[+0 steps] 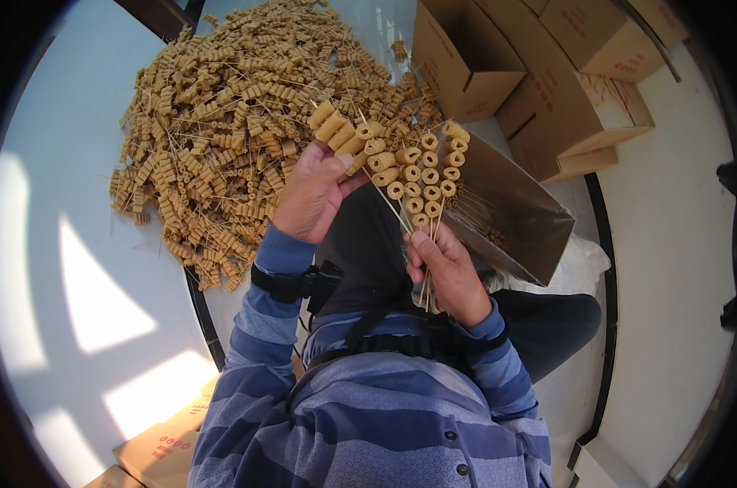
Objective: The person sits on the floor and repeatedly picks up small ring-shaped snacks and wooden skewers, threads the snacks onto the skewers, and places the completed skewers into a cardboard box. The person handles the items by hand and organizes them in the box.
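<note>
My right hand is closed round the thin sticks of several skewers, which fan out above it. Each stick carries a row of tan, hollow rolls that look like rolled bean curd. To the left, my left hand grips another skewer of rolls between thumb and fingers, with its rolls turned side-on. This skewer lies close against the fan, and parts of its stick are hidden by the hand. Just right of the fan, an open box holds more skewers, their sticks showing.
A large heap of skewered rolls spreads at the far left and middle. Open and closed cardboard boxes stand at the far right against a white wall. More cartons sit at the near left. Clear plastic sheeting lies by the box.
</note>
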`<state>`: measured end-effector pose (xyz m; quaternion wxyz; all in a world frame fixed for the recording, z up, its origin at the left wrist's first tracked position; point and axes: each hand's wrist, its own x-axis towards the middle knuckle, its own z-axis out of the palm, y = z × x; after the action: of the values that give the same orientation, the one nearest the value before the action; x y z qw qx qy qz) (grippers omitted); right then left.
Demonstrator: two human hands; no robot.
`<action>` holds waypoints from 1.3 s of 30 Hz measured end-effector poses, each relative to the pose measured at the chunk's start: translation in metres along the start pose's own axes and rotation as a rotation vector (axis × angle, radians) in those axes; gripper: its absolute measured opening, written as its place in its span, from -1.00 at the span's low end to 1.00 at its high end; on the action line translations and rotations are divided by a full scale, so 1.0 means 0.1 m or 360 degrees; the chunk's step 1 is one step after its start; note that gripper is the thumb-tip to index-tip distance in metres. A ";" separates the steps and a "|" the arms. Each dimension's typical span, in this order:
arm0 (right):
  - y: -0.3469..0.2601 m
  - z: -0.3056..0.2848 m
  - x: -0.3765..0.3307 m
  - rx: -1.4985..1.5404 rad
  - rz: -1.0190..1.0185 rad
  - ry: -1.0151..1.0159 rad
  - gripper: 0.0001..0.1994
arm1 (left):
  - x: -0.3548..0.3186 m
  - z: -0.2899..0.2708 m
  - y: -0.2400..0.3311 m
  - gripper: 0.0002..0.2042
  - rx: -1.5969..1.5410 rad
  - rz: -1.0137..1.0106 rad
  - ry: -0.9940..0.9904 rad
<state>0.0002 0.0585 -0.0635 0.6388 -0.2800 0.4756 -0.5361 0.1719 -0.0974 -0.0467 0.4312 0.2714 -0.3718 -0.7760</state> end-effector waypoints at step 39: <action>-0.06 0.00 0.01 0.0221 0.0273 -0.0063 -0.68 | -0.12 0.01 -0.41 -0.58 -0.0748 -0.0025 -0.0064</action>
<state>-0.0024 0.0562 -0.0591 0.7095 -0.2038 0.4467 -0.5054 0.1572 -0.0721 -0.0783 0.4689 0.1508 -0.1872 -0.8499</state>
